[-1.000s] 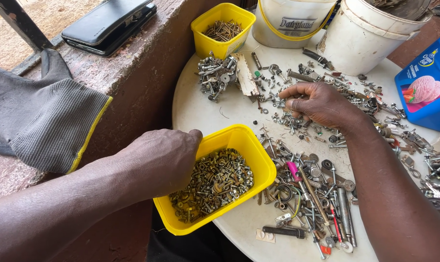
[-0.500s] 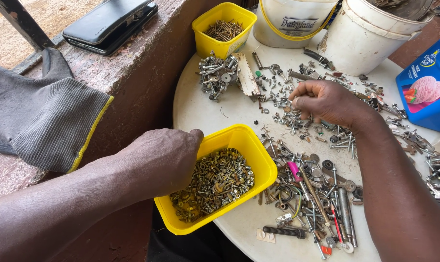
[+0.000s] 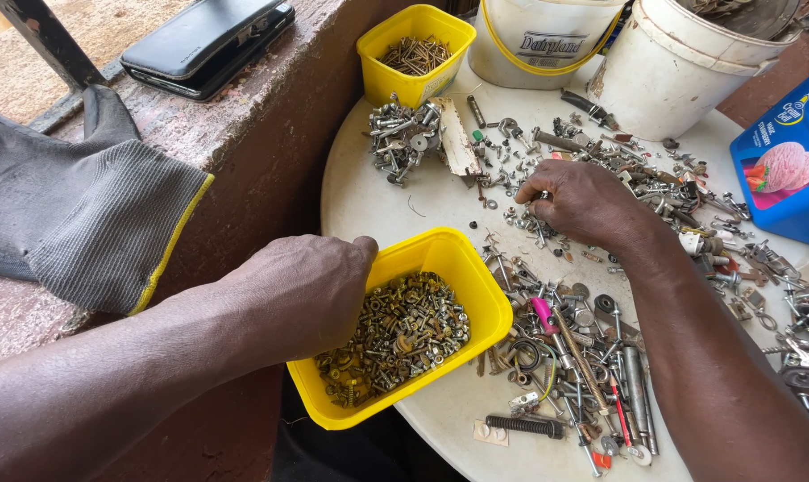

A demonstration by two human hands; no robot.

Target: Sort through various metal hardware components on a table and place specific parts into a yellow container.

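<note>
- Since the earlier frames the right hand (image 3: 583,203) has slid a little toward the near side of the scattered hardware (image 3: 601,303), while the left hand (image 3: 302,295) has stayed on the tub's rim.
- The left hand grips the near left wall of the yellow tub (image 3: 476,286), fingers curled over the edge; the thumb side is hidden behind the hand.
- That tub sits at the near edge of the round white bench (image 3: 369,205), partly overhanging it, and is filled with small brass-coloured nuts and screws (image 3: 395,335).
- The right hand rests knuckles up on the loose hardware, fingertips pinched together among small washers and screws; whether it has a piece between them I cannot tell.
- A second yellow tub (image 3: 413,54) holding nails stands at the far edge of the bench, with a heap of bolts (image 3: 404,138) just beside it.
- Two white buckets (image 3: 681,71) stand at the far side, and a blue ice-cream box (image 3: 788,170) at the right.
- A grey work glove (image 3: 83,214) and a black wallet (image 3: 208,40) lie on the ledge to the left.
</note>
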